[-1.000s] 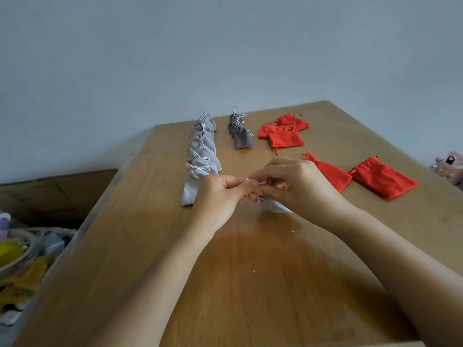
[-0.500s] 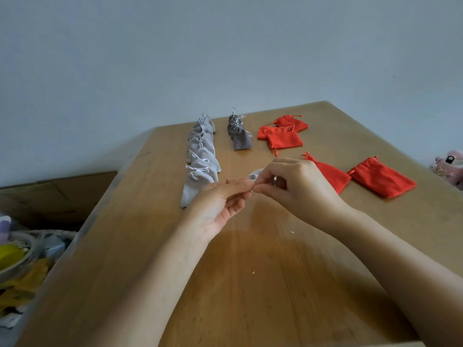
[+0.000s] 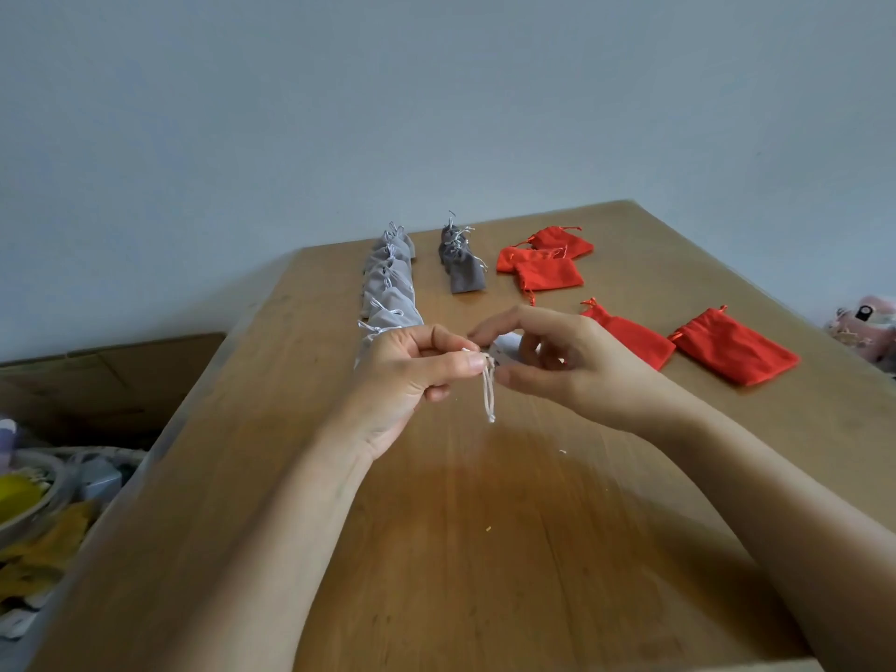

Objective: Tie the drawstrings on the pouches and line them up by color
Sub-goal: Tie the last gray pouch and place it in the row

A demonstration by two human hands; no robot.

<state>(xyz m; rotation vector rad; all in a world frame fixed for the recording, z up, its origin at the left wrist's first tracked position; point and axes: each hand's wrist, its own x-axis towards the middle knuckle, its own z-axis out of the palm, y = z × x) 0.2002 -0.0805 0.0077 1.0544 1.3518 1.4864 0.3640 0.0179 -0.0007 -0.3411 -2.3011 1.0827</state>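
Observation:
My left hand (image 3: pixel 417 375) pinches the white drawstring (image 3: pixel 488 392) of a light grey pouch (image 3: pixel 508 342), with a loop of string hanging below my fingers. My right hand (image 3: pixel 557 366) curls round that pouch, which is mostly hidden behind its fingers. Both hands hover above the wooden table (image 3: pixel 485 550). A row of several light grey pouches (image 3: pixel 390 288) runs away from my left hand. A short row of dark grey pouches (image 3: pixel 460 264) lies to its right. Several red pouches (image 3: pixel 545 264) lie loose at the far right, two nearer ones (image 3: pixel 734 344) beside my right hand.
The table's left edge drops to a cardboard box (image 3: pixel 97 375) and a clutter of yellow and white items (image 3: pixel 43 516) on the floor. A pink toy (image 3: pixel 868 327) sits off the right edge. A plain wall stands behind the table.
My hands have lifted slightly and drawn apart. The drawstring now hangs as a loop from my left fingers, and my right fingers have opened from a pinch into a looser curl round the pouch.

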